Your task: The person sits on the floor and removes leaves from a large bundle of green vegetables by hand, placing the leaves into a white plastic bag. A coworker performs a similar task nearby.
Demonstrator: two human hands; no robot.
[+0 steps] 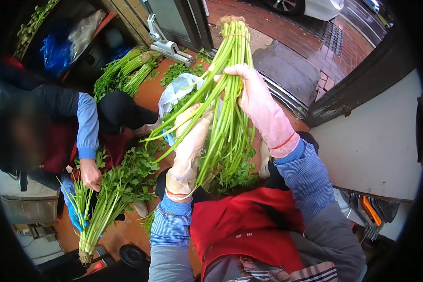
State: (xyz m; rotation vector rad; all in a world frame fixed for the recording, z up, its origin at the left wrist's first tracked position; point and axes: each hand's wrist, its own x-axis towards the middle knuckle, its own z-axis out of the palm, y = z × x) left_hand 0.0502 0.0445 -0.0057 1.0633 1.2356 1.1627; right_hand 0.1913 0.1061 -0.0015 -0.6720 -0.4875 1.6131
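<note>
A bunch of long green celery (232,53) rises in front of me, its roots at the top and a band around the stalks just below them. Gripping the stalks midway is my right hand (248,86), in a pale pink glove with a red band at the wrist. My left hand (194,130), also gloved, reaches in among the lower stalks; its fingertips are largely hidden, so I cannot tell whether they grip anything. Several loose stalks spread leftward across it. Beneath the bunch, green leaves (232,178) lie low between my legs. Behind my left hand stands a whitish plastic bag (178,88) with greens.
At left, a co-worker's bare hand (91,175) and blue-gloved hand (72,204) work on another leafy celery bunch (104,201). More celery bunches (127,68) lie on the tiled floor (127,229). A door track (282,90) borders the pavement; a white panel (370,141) stands right.
</note>
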